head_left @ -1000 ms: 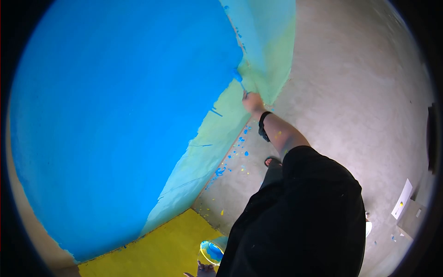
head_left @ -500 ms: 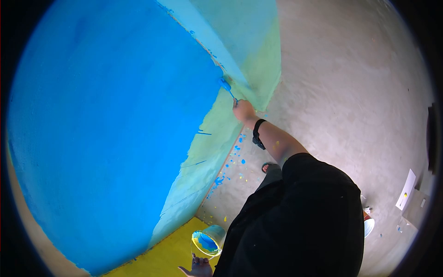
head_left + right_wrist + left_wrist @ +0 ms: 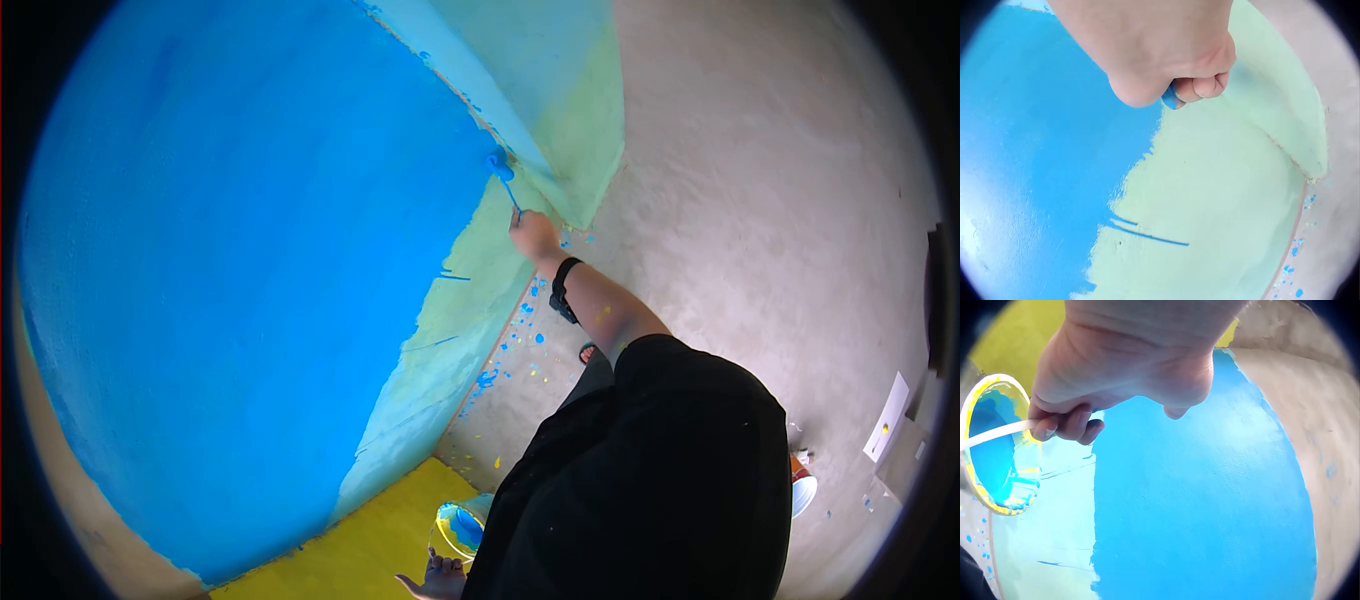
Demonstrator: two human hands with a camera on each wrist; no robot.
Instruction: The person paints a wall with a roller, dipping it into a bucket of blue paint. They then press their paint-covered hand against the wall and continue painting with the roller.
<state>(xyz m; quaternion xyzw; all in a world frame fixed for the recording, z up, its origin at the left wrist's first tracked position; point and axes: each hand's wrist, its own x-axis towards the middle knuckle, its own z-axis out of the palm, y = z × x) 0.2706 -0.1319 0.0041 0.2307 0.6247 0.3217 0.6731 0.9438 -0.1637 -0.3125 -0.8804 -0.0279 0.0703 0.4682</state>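
In the head view my right hand (image 3: 536, 236) grips the handle of a small blue paint roller (image 3: 499, 166), whose head lies against the wall at the border of blue and pale green paint, near the corner. The right wrist view shows that hand (image 3: 1172, 56) with fingers curled round a blue handle end (image 3: 1171, 97); the roller head is hidden. My left hand (image 3: 441, 578) has its fingers hooked round the handle of a bucket (image 3: 460, 528) with blue paint inside. In the left wrist view the white handle (image 3: 1000, 432) passes under the curled fingers of the hand (image 3: 1125, 369).
The wall (image 3: 240, 260) is mostly blue, with a pale green strip (image 3: 470, 265) beside the floor. Blue and yellow drops spot the grey floor (image 3: 740, 200). A yellow surface (image 3: 350, 535) lies at the bottom. Another container (image 3: 803, 492) stands at the right, near a white sheet (image 3: 885, 418).
Over the last half second the roller and right hand have shifted slightly up the wall towards the corner. The left hand keeps its hold on the bucket, which shows lower in view.
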